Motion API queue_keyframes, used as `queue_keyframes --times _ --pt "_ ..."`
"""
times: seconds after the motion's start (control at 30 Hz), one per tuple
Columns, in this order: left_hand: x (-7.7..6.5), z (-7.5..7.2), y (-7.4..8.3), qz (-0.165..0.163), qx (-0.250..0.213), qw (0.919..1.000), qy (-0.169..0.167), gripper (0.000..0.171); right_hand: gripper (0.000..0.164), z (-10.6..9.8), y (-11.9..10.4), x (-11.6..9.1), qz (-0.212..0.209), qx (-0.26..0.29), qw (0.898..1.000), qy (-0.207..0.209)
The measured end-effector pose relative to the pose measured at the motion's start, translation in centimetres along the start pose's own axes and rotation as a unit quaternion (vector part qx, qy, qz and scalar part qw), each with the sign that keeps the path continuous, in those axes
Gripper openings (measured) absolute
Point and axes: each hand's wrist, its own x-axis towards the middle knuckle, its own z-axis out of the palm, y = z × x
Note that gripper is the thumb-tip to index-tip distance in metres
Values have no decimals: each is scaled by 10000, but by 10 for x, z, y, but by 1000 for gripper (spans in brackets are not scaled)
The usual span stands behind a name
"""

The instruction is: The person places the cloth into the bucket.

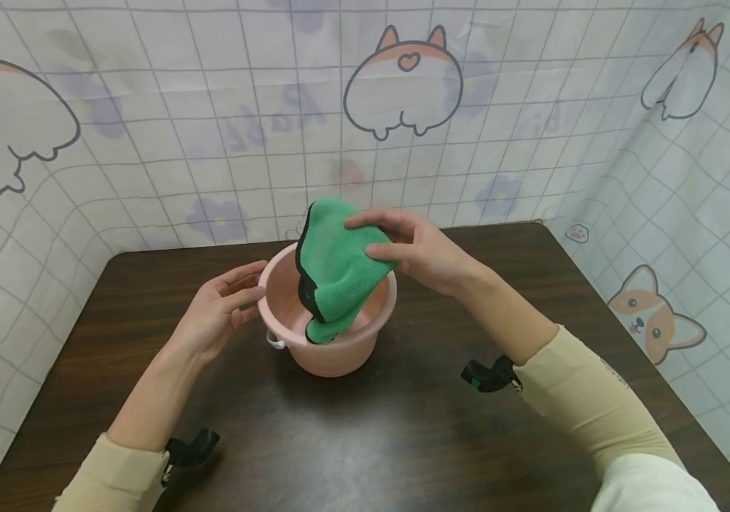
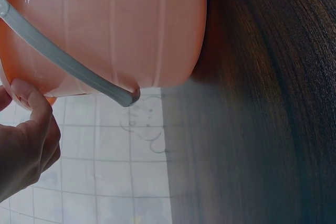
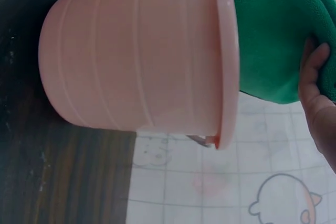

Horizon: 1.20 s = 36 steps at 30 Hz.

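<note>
A pink plastic bucket [image 1: 333, 359] stands upright on the table. My left hand [image 1: 220, 306] is at its left rim, thumb and fingers holding the edge; in the left wrist view a fingertip [image 2: 23, 87] presses just under the rim. With my right hand [image 1: 425, 252] I grip a green cloth [image 1: 345, 259] with black edging between thumb and fingers. The folded cloth hangs over the bucket's opening, its lower end overlapping the front rim in the head view. Seen from the right wrist, the cloth rises above the rim [image 3: 228, 72].
A grey-white handle [image 2: 63, 64] hangs down the bucket's side. The dark wooden table [image 1: 352, 441] reaches back to a white tiled-pattern wall covering [image 1: 211, 163] with cartoon dogs. Black wrist mounts [image 1: 192, 449] stick out below both sleeves.
</note>
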Motion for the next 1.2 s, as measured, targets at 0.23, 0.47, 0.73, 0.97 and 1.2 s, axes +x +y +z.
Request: queue_keyframes --times 0.23,0.47,0.73,0.97,1.2 --pt "1 0 1 -4 9 10000 29 59 40 -4 8 2 179 -135 9997 85" --pt "-1 0 0 28 -79 10000 -53 59 41 -6 17 4 443 -467 9979 111" --pt "0 0 -2 74 -126 9999 -77 59 41 -5 28 4 456 -777 9959 54" --pt "0 0 -2 112 -121 9998 -85 58 35 -3 33 7 516 -1328 9898 40" --pt "0 -1 -1 89 3 9999 -61 59 33 3 34 10 645 -1747 9825 -18"
